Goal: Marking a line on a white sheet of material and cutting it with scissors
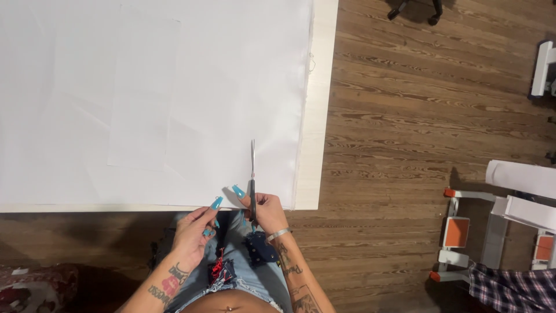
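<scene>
1. Right hand (267,211), grip closed around the dark handles of the scissors (252,179), at the tabletop's (317,116) near edge, close to its right corner
2. Scissor blades closed or nearly so, pointing away across the white fabric (174,87), tips resting on it
3. Left hand (194,232) just beside, grip pinching the fabric's near edge between fingertips
4. White fabric spread flat, covering most of the tabletop

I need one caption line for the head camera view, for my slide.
Right hand holds scissors over white fabric at the table edge; left hand pinches the fabric's near edge.
</scene>
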